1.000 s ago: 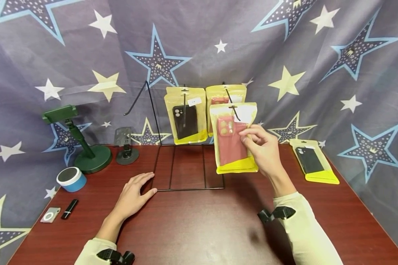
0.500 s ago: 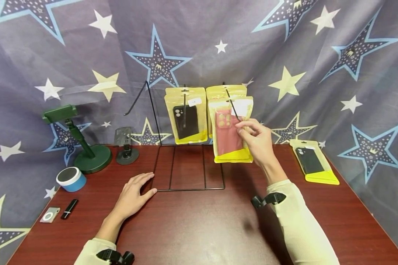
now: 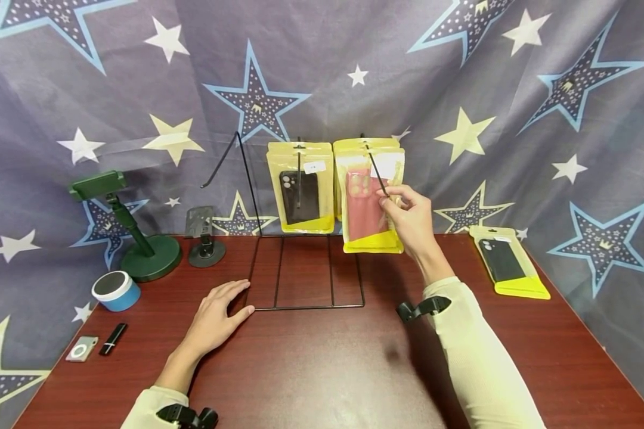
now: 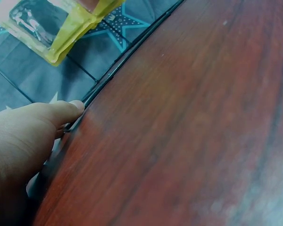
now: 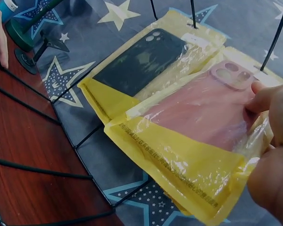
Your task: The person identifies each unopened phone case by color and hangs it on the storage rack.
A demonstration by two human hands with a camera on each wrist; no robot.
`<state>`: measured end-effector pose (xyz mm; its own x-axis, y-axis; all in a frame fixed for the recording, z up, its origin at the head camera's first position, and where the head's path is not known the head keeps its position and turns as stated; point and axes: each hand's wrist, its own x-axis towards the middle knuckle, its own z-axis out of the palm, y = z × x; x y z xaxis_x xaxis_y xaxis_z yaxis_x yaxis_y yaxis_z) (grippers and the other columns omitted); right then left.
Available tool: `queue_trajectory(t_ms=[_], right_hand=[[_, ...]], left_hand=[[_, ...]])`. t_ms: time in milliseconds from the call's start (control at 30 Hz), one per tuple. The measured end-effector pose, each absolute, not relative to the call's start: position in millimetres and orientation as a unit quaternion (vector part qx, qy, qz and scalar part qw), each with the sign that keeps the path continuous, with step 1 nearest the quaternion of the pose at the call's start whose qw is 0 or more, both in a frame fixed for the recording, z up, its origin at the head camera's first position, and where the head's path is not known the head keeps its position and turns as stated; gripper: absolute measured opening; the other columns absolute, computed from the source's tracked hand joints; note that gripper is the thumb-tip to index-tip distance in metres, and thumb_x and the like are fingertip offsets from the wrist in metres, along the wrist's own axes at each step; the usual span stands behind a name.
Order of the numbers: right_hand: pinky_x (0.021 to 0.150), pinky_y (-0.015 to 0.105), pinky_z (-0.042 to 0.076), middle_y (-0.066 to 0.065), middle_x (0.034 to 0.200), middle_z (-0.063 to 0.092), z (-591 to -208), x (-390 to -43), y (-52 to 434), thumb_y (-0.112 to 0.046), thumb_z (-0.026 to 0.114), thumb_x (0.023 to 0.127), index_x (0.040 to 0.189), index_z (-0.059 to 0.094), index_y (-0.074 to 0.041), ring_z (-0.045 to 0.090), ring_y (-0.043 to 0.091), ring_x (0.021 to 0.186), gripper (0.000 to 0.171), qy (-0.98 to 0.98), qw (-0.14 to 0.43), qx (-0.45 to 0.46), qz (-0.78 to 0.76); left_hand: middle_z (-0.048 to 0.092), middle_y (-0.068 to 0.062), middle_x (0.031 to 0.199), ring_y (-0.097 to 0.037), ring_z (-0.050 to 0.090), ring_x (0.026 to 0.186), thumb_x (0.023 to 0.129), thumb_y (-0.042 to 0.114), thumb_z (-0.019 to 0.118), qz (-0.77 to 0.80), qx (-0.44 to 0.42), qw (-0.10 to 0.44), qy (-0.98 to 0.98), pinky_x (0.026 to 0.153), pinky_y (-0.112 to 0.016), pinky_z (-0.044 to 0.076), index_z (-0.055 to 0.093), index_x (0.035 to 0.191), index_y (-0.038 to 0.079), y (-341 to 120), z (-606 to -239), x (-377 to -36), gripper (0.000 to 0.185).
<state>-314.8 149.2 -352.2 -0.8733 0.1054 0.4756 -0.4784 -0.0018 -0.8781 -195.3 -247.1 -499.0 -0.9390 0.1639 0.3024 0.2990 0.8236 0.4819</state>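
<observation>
My right hand (image 3: 409, 218) pinches the right edge of a yellow-and-clear bag with a pink phone case (image 3: 366, 205). The bag hangs on a hook (image 3: 377, 170) of a black wire rack (image 3: 306, 307), in front of another bag mostly hidden behind it. To its left hangs a bag with a black phone case (image 3: 300, 196), overlapping a further bag at the back. My left hand (image 3: 214, 316) rests at the front left corner of the rack's base, fingers fairly straight. In the left wrist view the thumb (image 4: 68, 112) touches the base wire.
Another bagged black phone case (image 3: 501, 260) lies on the table at right. At left stand a green phone stand (image 3: 145, 250), a small dark stand (image 3: 206, 250) and a blue-and-white round tub (image 3: 116, 291). Nearby lie a small silver player (image 3: 81, 349) and a black stick (image 3: 112, 339).
My right hand has moved back and slightly left, sliding the bagged pink phone case along the hook toward the bag behind. The left hand has stayed in place.
</observation>
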Motion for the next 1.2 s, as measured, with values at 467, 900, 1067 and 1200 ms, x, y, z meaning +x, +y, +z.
queue_trajectory(t_ms=[467, 900, 1067, 1200], right_hand=[[0.062, 0.017, 0.048, -0.001, 0.096, 0.077, -357, -336, 144, 0.001, 0.076, 0.088, 0.099, 0.08, -0.003, 0.056, 0.003, 0.069, 0.013, -0.689, 0.22, 0.099, 0.684], [0.082, 0.015, 0.055, -0.011, 0.089, 0.08, -376, -339, 156, 0.01, 0.07, 0.09, 0.098, 0.076, -0.006, 0.075, 0.001, 0.09, 0.019, -0.643, 0.183, 0.113, 0.735], [0.069, 0.015, 0.051, -0.009, 0.098, 0.077, -389, -335, 171, 0.008, 0.069, 0.091, 0.099, 0.078, -0.007, 0.074, 0.002, 0.088, 0.019, -0.652, 0.182, 0.119, 0.726], [0.072, 0.014, 0.052, -0.009, 0.105, 0.074, -401, -332, 186, 0.008, 0.068, 0.093, 0.111, 0.071, 0.014, 0.071, 0.0, 0.087, 0.019, -0.665, 0.185, 0.126, 0.713]], left_hand=[[0.056, -0.015, 0.152, -0.04, 0.046, 0.142, 0.096, 0.034, 0.074, -0.272, -0.118, 0.116, -0.948, 0.105, -0.068, 0.036, 0.059, 0.147, 0.011, -248, -501, -196, 0.058], [0.055, -0.013, 0.153, -0.039, 0.046, 0.142, 0.097, 0.036, 0.073, -0.274, -0.116, 0.113, -0.948, 0.105, -0.068, 0.035, 0.058, 0.148, 0.013, -249, -501, -196, 0.058], [0.056, -0.013, 0.152, -0.039, 0.046, 0.142, 0.096, 0.035, 0.073, -0.271, -0.116, 0.115, -0.948, 0.105, -0.068, 0.036, 0.058, 0.148, 0.012, -249, -500, -197, 0.058], [0.056, -0.014, 0.152, -0.04, 0.046, 0.142, 0.096, 0.035, 0.074, -0.271, -0.115, 0.114, -0.949, 0.105, -0.068, 0.036, 0.058, 0.147, 0.012, -248, -499, -196, 0.058]])
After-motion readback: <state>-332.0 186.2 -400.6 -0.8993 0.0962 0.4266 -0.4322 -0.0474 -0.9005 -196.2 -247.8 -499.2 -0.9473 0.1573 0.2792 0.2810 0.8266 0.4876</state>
